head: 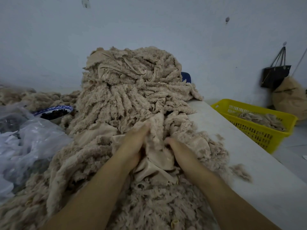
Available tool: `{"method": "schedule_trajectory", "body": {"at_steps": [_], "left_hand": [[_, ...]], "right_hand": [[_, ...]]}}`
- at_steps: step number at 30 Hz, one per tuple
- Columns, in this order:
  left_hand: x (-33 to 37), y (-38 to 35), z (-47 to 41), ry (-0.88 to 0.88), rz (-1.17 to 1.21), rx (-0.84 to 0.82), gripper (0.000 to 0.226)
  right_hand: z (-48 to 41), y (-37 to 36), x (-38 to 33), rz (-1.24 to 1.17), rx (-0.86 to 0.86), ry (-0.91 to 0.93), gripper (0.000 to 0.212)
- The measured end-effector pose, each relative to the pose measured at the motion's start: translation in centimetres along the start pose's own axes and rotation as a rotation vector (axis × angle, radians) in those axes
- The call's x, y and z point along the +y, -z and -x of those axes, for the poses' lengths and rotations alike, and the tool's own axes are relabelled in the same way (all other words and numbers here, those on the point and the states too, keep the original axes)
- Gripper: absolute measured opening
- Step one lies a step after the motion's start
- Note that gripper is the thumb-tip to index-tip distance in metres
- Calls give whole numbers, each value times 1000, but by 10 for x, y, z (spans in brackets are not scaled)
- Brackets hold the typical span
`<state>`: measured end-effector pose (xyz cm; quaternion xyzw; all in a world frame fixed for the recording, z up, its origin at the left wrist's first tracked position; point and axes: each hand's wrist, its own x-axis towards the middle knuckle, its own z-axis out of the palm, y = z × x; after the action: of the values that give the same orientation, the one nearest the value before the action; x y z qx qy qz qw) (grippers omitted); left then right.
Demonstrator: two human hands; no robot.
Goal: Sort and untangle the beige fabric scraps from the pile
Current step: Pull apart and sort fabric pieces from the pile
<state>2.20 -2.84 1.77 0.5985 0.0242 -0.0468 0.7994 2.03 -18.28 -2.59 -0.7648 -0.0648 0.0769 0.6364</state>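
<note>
A tall pile of beige fleecy fabric scraps (131, 90) rises in the middle of the table and spreads down to the near edge. Both my hands are pushed into its lower front. My left hand (134, 143) reaches forward with fingers along a raised fluffy scrap (156, 130), its fingertips blurred and partly sunk in the fleece. My right hand (179, 148) lies close beside it, fingers buried in the same scrap where a smooth beige backing (159, 161) folds between the two hands. How either hand's fingers close is hidden.
A yellow plastic basket (259, 128) with a few beige scraps stands off the table's right edge. Clear plastic bags (28, 143) and a blue-patterned bowl (54, 112) sit at left. Bare white tabletop (249, 160) runs along the right. A dark bag (275, 75) hangs on the wall.
</note>
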Motion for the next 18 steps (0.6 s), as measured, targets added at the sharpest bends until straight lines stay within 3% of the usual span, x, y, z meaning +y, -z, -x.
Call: {"method": "schedule_trajectory", "body": {"at_steps": [2,4,8,13,18], "left_hand": [[-4,-5,4,-163,-395,42,24],[-10,-9,5,-302,-668,-83,21],[-14,-10,3,-363,-864,-256,30],[-12,-9,6,-225,-585,-196,18],[-5,-11,6,15,-164,-28,21]], "right_hand": [[-5,0,1,-146,63,10,66],[-8,0,0,-197,98,29,76],[-9,6,2,-230,218,-8,49],[-10,11,1,-356,358,-9,23],[-9,11,-1,-415,322,42,16]]}}
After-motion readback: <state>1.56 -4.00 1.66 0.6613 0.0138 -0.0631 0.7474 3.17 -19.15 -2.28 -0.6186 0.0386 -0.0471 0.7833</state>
